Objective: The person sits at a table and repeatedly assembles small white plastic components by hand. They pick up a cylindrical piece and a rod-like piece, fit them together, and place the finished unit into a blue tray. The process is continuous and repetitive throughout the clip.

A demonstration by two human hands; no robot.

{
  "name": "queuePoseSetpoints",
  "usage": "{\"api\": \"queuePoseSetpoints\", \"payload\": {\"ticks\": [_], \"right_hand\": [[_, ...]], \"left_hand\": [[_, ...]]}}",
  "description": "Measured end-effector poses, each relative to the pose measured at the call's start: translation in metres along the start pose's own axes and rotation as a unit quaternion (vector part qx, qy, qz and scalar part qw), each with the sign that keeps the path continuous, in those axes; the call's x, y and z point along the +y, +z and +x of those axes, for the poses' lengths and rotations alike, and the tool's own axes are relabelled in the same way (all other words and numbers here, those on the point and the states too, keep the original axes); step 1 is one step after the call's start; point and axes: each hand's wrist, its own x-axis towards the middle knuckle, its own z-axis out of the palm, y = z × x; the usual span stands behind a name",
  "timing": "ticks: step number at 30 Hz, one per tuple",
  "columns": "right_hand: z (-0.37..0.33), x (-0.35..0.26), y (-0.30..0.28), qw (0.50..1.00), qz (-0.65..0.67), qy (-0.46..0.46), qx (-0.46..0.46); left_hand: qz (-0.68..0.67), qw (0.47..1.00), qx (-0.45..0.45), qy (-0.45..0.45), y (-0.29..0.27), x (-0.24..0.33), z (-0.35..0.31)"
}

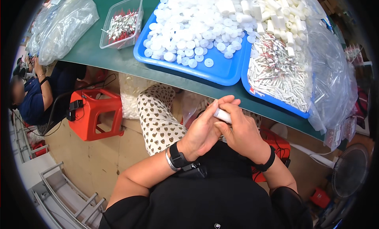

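Over my lap, in front of the table edge, my two hands meet around a small white plastic cylinder point(223, 116). My right hand point(245, 135) grips it between thumb and fingers. My left hand point(200, 133) cups it from the other side, its thumb beside the cylinder's upper end; some left fingertips are hidden behind the right hand. Above them, a blue tray point(189, 71) holds many translucent white discs point(209, 62). Beside it, another blue tray point(272, 103) carries thin white sticks point(268, 77), some with red parts, and short off-white cylinders point(290, 37).
On the green table point(94, 57) stand a clear tub point(138, 31) of red and white parts and clear plastic bags point(75, 29). Plastic also hangs at the right point(331, 75). A red stool point(96, 116), a seated person point(35, 86) and a fan point(349, 171) are nearby.
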Motion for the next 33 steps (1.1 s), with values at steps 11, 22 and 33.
{"api": "queuePoseSetpoints", "payload": {"ticks": [11, 22, 33], "right_hand": [[-0.013, -0.001, 0.011, 1.0, 0.004, 0.012, 0.005], [-0.016, 0.002, 0.03, 0.939, 0.286, 0.189, -0.009], [-0.017, 0.021, 0.017, 0.543, 0.709, 0.41, -0.184]], "left_hand": [[-0.009, 0.998, -0.015, 0.054, -0.004, -0.019, -0.003], [0.133, 0.989, 0.022, 0.066, -0.015, -0.022, -0.008], [0.112, 0.993, 0.019, -0.01, -0.016, 0.004, -0.013]]}}
